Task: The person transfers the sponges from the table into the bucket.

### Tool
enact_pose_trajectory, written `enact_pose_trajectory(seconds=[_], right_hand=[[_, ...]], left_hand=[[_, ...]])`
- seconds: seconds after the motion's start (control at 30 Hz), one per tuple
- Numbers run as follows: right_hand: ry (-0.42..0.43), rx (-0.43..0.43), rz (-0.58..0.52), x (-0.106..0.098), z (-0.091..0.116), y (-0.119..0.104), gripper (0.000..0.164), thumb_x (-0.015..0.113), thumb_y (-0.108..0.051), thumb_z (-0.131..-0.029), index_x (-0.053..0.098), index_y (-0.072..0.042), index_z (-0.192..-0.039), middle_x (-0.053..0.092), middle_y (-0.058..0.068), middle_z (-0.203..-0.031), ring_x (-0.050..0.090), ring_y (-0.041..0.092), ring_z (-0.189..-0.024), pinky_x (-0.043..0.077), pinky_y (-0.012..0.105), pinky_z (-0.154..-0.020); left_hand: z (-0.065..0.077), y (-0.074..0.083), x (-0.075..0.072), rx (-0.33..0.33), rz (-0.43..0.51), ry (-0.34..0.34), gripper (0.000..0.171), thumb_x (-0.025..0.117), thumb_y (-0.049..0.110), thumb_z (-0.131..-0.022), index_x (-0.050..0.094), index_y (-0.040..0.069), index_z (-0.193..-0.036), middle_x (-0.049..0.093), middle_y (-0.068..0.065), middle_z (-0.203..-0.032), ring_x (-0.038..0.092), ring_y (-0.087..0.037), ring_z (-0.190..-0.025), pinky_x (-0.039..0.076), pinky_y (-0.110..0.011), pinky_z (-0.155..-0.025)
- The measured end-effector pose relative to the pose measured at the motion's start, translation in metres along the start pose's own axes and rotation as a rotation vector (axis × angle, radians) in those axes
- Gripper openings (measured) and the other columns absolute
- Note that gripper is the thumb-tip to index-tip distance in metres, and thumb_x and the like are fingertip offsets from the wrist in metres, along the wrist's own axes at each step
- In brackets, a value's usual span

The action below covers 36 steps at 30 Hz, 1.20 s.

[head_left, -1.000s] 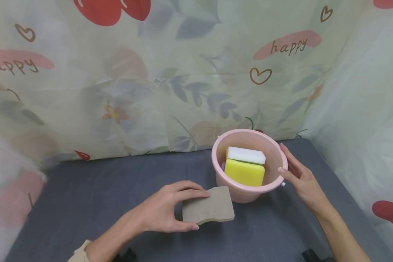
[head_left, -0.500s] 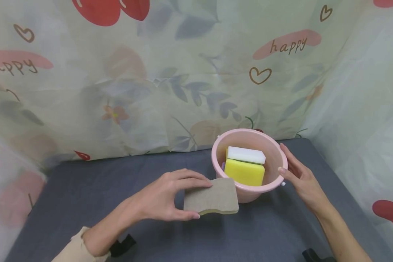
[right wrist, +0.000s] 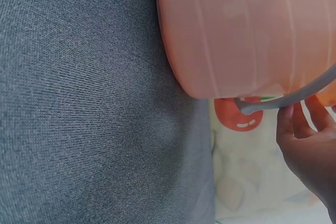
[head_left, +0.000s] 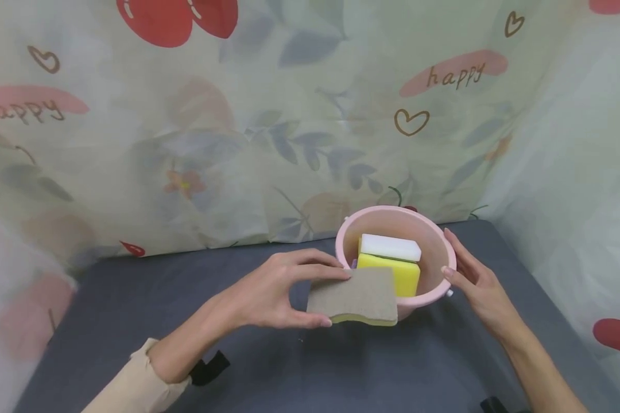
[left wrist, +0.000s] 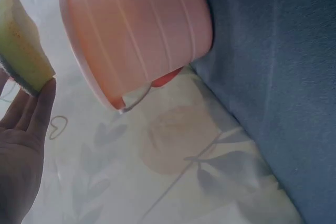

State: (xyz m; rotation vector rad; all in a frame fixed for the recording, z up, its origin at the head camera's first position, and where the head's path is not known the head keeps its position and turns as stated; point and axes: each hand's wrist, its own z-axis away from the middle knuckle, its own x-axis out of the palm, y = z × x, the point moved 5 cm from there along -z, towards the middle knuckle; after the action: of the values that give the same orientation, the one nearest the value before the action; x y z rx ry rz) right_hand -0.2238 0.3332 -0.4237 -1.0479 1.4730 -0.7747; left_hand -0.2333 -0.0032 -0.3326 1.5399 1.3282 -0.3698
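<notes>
My left hand (head_left: 274, 292) grips a scouring sponge (head_left: 353, 295) between thumb and fingers, its grey-beige face up and a pale yellow side below. In the head view it overlaps the near rim of a pink bucket (head_left: 345, 244); in the left wrist view the sponge (left wrist: 23, 43) is held off to the side of the bucket's rim, above its level. My right hand (head_left: 477, 284) holds the bucket's right rim with thumb and fingertips, beside the grey handle (right wrist: 310, 90). Inside the bucket stand a yellow sponge (head_left: 405, 278), partly hidden, and a white-topped block (head_left: 390, 247).
A dark grey cloth (head_left: 196, 281) covers the table. Behind it and at the sides hangs a curtain (head_left: 310, 149) printed with leaves, hearts and cherries. A bit of purple shows at the bucket's inner left. Black straps (head_left: 209, 368) lie near my wrists.
My left hand has moved up and to the right with the scouring sponge, from in front of the bucket to over its near rim. The right hand keeps its hold on the bucket.
</notes>
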Motion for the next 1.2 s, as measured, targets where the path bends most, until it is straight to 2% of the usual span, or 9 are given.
enact_pose_trajectory(seconds=[0.2,0.4,0.63,0.9,1.1,1.13,1.2], right_hand=[[0.008,0.002,-0.011,0.001,0.0,0.001,0.068,0.056,-0.015,-0.103,0.02,-0.03,-0.159,0.02,0.001,-0.164,0.022,0.013,-0.149,0.035,0.007,-0.097],[0.006,0.004,-0.026,0.002,-0.001,0.0,0.068,0.056,-0.015,-0.102,0.021,-0.032,-0.159,0.02,0.001,-0.164,0.022,0.013,-0.149,0.035,0.007,-0.097],[0.005,0.029,-0.022,0.001,0.0,0.0,0.068,0.056,-0.017,-0.103,0.02,-0.033,-0.159,0.02,0.0,-0.164,0.023,0.015,-0.149,0.036,0.007,-0.096],[0.001,0.02,-0.029,0.001,0.001,0.0,0.069,0.055,-0.015,-0.103,0.019,-0.029,-0.16,0.02,0.001,-0.164,0.023,0.014,-0.149,0.035,0.007,-0.097],[0.004,0.034,-0.009,0.001,0.0,0.0,0.069,0.055,-0.019,-0.103,0.019,-0.034,-0.159,0.019,-0.001,-0.164,0.022,0.018,-0.149,0.036,0.008,-0.096],[0.005,0.036,-0.007,0.001,0.0,0.0,0.069,0.055,-0.019,-0.103,0.019,-0.035,-0.159,0.019,-0.001,-0.164,0.022,0.019,-0.149,0.036,0.008,-0.096],[0.007,0.037,-0.004,0.002,0.0,0.001,0.068,0.055,-0.02,-0.103,0.019,-0.036,-0.159,0.019,-0.001,-0.164,0.022,0.02,-0.149,0.037,0.009,-0.096]], left_hand=[[-0.014,-0.011,-0.006,-0.005,-0.034,0.011,0.058,0.079,0.041,-0.084,0.062,0.024,-0.137,0.057,0.003,-0.136,0.056,-0.011,-0.122,0.05,-0.024,-0.091],[-0.026,-0.026,-0.012,-0.017,-0.043,0.074,0.055,0.081,0.037,-0.082,0.066,0.021,-0.132,0.06,0.001,-0.133,0.059,-0.01,-0.118,0.049,-0.027,-0.093],[-0.039,-0.037,-0.012,-0.062,-0.069,0.104,0.056,0.083,0.043,-0.08,0.068,0.024,-0.13,0.062,0.003,-0.131,0.059,-0.009,-0.117,0.049,-0.028,-0.093],[-0.058,-0.047,-0.007,-0.119,-0.095,0.074,0.057,0.082,0.045,-0.08,0.068,0.025,-0.131,0.063,0.002,-0.132,0.057,-0.009,-0.119,0.048,-0.03,-0.094],[-0.073,-0.053,-0.003,-0.122,-0.112,0.048,0.052,0.078,0.044,-0.084,0.067,0.024,-0.131,0.062,0.002,-0.134,0.055,-0.009,-0.124,0.046,-0.028,-0.096],[-0.075,-0.053,-0.002,-0.122,-0.117,0.044,0.052,0.078,0.044,-0.085,0.067,0.023,-0.131,0.062,0.003,-0.134,0.055,-0.009,-0.123,0.046,-0.027,-0.096],[-0.08,-0.055,0.0,-0.129,-0.111,0.028,0.052,0.077,0.044,-0.086,0.066,0.023,-0.132,0.061,0.002,-0.135,0.063,-0.007,-0.108,0.049,-0.025,-0.091]])
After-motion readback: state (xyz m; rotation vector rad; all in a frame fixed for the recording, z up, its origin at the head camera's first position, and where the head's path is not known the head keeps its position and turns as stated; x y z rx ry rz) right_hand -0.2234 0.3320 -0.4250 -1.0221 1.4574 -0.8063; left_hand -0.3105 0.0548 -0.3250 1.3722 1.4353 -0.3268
